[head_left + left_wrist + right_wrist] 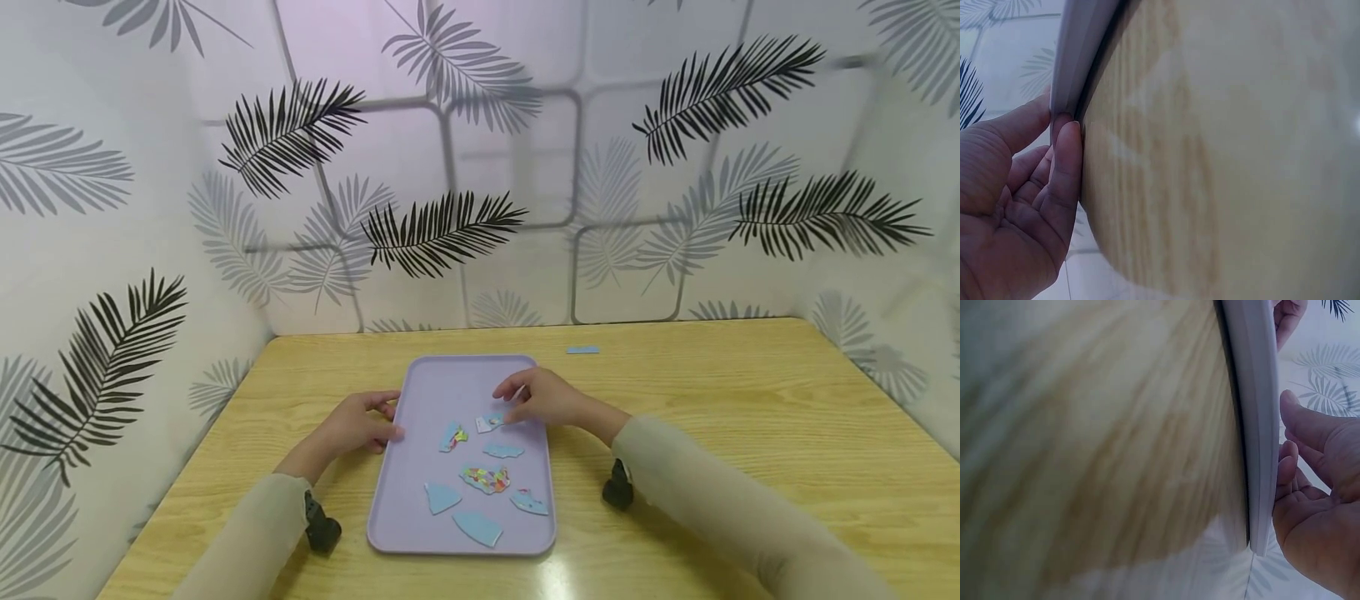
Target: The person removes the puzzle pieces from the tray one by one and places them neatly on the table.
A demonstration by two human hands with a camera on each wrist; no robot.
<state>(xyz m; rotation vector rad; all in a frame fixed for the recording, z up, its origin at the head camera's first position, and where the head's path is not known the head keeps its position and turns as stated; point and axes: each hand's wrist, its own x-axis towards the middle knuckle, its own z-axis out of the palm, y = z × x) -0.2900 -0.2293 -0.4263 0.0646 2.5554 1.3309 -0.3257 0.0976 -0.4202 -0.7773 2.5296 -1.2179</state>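
Observation:
A lilac tray [438, 379] lies on the wooden table, holding several irregular flat pieces that look like parts of a broken printed picture. At its left edge my left hand [358, 423] grips the rim, thumb on top and fingers low at the side, as the left wrist view also shows. Over the tray's right side hovers my right hand [546, 397], thumb and index finger apart. Its thumb is at the end of a blue-and-white piece [488, 423]; contact is hard to tell. Closest to that lie a plain blue piece [503, 451] and a blue piece with a colourful edge [452, 437].
Nearer the tray's front are a multicoloured piece [486, 478], two plain blue pieces, one a wedge [442, 497] and one broad [477, 528], and a blue piece with red marks [529, 502]. A small blue strip [582, 350] lies at the table's back, before a leaf-patterned curtain [517, 275].

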